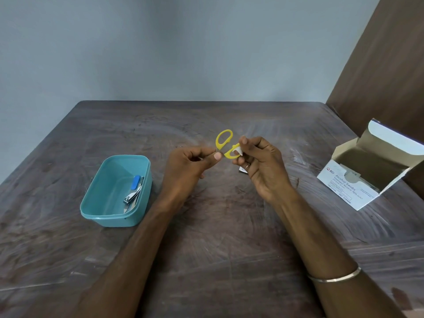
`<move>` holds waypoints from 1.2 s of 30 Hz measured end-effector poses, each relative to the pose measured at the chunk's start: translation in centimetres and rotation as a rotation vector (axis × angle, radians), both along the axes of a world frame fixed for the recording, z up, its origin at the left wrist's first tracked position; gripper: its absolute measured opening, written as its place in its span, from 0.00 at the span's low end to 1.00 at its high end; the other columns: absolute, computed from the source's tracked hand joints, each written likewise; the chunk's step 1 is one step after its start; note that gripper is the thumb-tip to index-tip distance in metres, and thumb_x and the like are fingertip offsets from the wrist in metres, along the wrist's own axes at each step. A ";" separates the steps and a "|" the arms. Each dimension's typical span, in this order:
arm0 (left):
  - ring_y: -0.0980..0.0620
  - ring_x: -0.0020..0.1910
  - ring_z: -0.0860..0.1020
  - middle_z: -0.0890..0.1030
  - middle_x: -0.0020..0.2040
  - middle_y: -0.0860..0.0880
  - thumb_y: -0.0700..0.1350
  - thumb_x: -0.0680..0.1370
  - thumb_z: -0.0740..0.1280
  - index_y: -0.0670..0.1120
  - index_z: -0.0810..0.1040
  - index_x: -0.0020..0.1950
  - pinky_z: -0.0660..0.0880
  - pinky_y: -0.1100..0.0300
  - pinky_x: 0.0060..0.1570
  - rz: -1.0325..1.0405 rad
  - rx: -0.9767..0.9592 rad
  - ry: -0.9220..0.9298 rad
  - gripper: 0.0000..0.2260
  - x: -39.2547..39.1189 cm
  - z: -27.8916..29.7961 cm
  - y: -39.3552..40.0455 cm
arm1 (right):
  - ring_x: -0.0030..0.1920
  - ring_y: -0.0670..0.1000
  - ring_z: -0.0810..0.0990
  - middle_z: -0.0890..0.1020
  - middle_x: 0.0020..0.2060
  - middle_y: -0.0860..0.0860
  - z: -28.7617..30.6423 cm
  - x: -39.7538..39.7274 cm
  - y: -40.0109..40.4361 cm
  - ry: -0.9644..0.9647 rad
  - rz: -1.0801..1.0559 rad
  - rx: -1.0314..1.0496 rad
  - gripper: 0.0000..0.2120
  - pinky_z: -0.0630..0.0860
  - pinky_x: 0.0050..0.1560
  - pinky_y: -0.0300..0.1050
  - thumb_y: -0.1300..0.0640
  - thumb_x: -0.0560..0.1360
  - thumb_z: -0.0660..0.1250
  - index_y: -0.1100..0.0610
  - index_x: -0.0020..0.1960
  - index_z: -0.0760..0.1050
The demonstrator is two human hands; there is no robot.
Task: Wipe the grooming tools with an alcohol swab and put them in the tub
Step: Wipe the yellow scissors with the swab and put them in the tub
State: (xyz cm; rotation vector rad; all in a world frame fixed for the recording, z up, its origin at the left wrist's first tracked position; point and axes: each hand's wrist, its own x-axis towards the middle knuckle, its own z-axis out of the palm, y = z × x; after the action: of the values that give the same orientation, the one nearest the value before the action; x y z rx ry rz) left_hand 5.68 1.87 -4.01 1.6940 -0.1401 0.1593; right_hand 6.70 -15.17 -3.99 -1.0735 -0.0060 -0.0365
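Note:
Small scissors with yellow handles [223, 140] are held above the middle of the table, handles up. My left hand [190, 166] grips them at the blade end, which its fingers hide. My right hand [259, 161] pinches a white alcohol swab [238, 153] against the lower yellow handle loop. To the left stands a teal tub [101, 198]. Inside it lie a metal nail clipper [132, 196] and a tool with a blue handle [135, 182].
An open white box of alcohol swabs [358, 180] sits at the right of the dark wooden table [218, 237]. A small torn swab wrapper [242, 169] lies under my right hand. A brown wooden panel [390, 65] rises at the back right.

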 end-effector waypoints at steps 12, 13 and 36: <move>0.52 0.28 0.76 0.81 0.34 0.43 0.41 0.74 0.74 0.38 0.84 0.41 0.78 0.59 0.31 -0.109 -0.265 0.296 0.06 -0.3 -0.3 -0.5 | 0.32 0.48 0.75 0.82 0.39 0.50 -0.4 -0.2 0.5 -0.106 0.069 0.039 0.07 0.72 0.32 0.43 0.63 0.73 0.68 0.56 0.50 0.77; 0.52 0.28 0.76 0.82 0.35 0.43 0.42 0.73 0.74 0.39 0.84 0.41 0.79 0.59 0.31 -0.120 -0.288 0.325 0.06 -0.3 -0.3 -0.5 | 0.33 0.48 0.76 0.82 0.40 0.50 -0.5 -0.2 0.5 -0.121 0.071 0.022 0.08 0.72 0.33 0.43 0.64 0.74 0.67 0.56 0.51 0.77; 0.52 0.28 0.81 0.83 0.32 0.45 0.39 0.75 0.73 0.39 0.83 0.40 0.82 0.60 0.33 0.046 -0.376 0.318 0.04 -0.5 -0.1 -0.9 | 0.32 0.50 0.76 0.82 0.34 0.52 -0.6 0.1 0.0 0.000 -0.033 -0.210 0.09 0.71 0.33 0.43 0.67 0.70 0.73 0.54 0.40 0.83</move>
State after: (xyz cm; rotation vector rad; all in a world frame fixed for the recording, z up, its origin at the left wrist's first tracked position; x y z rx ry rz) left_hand 5.22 0.92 -4.06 1.3275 0.1580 -0.0496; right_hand 6.82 -15.13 -4.63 -1.2839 0.0085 -0.0669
